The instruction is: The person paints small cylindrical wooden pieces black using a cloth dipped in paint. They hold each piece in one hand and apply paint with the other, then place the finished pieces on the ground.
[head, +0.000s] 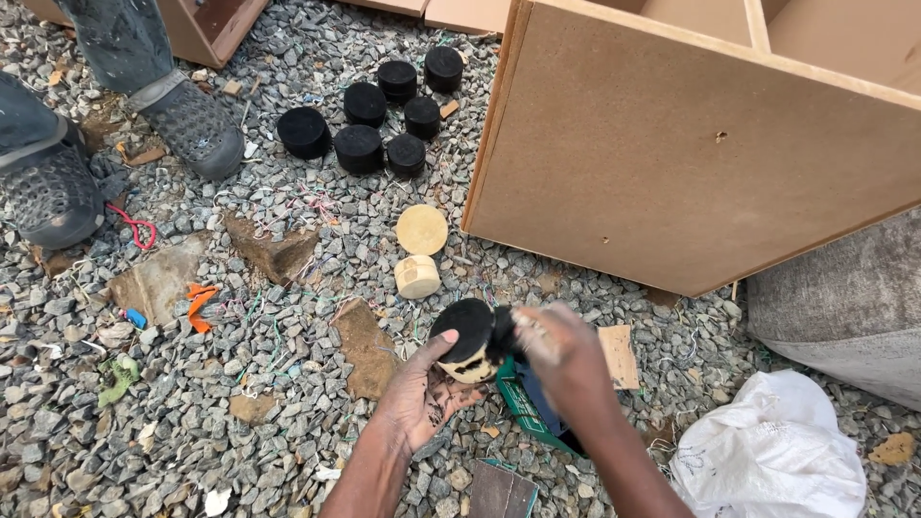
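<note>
The left hand (pixel 422 393) grips a half-blackened wooden puck (pixel 467 341) in its fingers. The right hand (pixel 561 355), blurred, touches it; its grip cannot be told. Seven black pucks (pixel 360 147) lie on gravel (pixel 288 422).

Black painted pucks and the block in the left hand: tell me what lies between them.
Head view: between the black pucks and the held block in the left hand lie two unpainted wooden discs on gravel.

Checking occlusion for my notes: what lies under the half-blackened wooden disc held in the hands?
Beneath the half-blackened wooden disc, held by the left hand beside the blurred right hand, a green and blue object shows on grey gravel; most of it is covered.
</note>
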